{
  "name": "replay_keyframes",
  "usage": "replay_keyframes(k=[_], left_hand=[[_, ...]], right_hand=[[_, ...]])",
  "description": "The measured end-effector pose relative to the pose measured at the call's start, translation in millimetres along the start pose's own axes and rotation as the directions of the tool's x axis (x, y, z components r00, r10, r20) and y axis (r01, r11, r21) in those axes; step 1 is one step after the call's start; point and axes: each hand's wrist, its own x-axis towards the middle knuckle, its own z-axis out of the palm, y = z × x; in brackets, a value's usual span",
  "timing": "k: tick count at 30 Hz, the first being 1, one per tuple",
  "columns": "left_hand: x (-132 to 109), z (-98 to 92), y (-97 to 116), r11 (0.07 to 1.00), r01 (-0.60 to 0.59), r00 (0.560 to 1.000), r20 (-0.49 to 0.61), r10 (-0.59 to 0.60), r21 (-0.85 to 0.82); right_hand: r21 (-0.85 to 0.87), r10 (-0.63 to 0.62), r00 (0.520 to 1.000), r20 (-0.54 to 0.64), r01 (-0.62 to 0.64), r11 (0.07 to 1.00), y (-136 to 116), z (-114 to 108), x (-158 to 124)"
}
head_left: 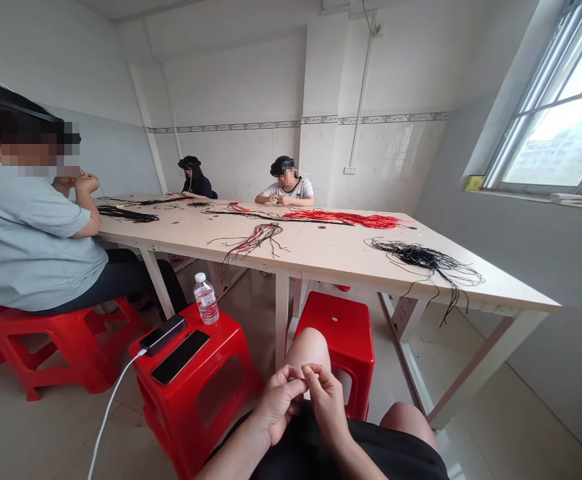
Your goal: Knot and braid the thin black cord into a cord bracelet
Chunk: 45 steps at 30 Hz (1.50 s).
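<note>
My left hand (279, 403) and my right hand (327, 400) are raised close together above my lap, fingertips pinched toward each other. Any thread between them is too thin to make out. Just behind them is my bare knee (311, 350), and my black shorts (321, 447) lie below. Neither hand touches the red plastic stool (191, 353) to my left. On the long table (471, 283) ahead, out of reach, lie a tangle of black cords (425, 260), a red cord bundle (345, 219) and a mixed red and black bundle (255, 241).
On the red stool lie a phone (179, 357), a second phone with a white cable (163, 335) and a water bottle (205, 299). Another red stool (335, 333) stands in front of me. Three co-workers sit at the table, and a window (555, 113) is at right.
</note>
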Motion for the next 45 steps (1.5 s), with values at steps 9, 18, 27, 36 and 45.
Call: replay_keyframes(k=[9,18,27,36,45], left_hand=[[33.8,-19.1,14.5,0.911,-0.115,0.978,-0.116,0.174,0.396],[62.4,-4.3,10.8,0.759,-0.048,0.962,-0.175,0.211,0.649],[63.0,-4.6,3.9,0.722,-0.017,0.954,-0.205,0.219,0.692],[53.2,-1.9,2.8,0.751,0.000,0.956,-0.221,0.194,0.661],[61.5,1.1,1.2,0.752,-0.067,0.957,-0.171,0.235,0.656]], right_hand=[[-0.068,0.042,0.999,0.026,-0.040,0.997,27.9,-54.0,26.9],[-0.137,0.334,0.942,0.038,-0.327,0.935,38.2,-120.6,63.3],[-0.382,-0.010,0.993,-0.116,-0.035,0.924,22.7,-104.3,42.0],[-0.559,-0.028,0.857,0.515,0.361,0.746,26.9,-27.6,-34.8],[-0.474,0.159,0.758,0.633,0.217,0.853,10.2,-24.3,-30.1]])
